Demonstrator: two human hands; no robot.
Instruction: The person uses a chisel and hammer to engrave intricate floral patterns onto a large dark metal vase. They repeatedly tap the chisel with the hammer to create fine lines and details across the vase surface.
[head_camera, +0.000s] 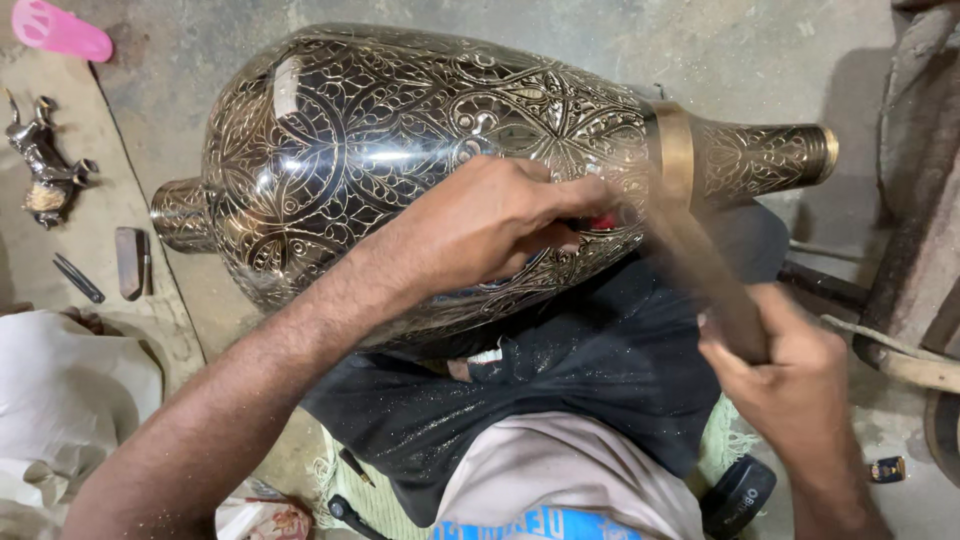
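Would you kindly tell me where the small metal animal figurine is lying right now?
In the head view, the metal animal figurine lies at the far left on the floor mat, below the pink sandal and left of the engraved brass vase.

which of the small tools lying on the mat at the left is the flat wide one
The brown flat block, nearer the vase; the one beside it is a thin dark rod.

Glossy engraved metal vase (400, 150), seemingly wooden mallet (700, 260)

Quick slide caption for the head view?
Left hand presses a tool to the engraved vase; right hand swings a mallet.
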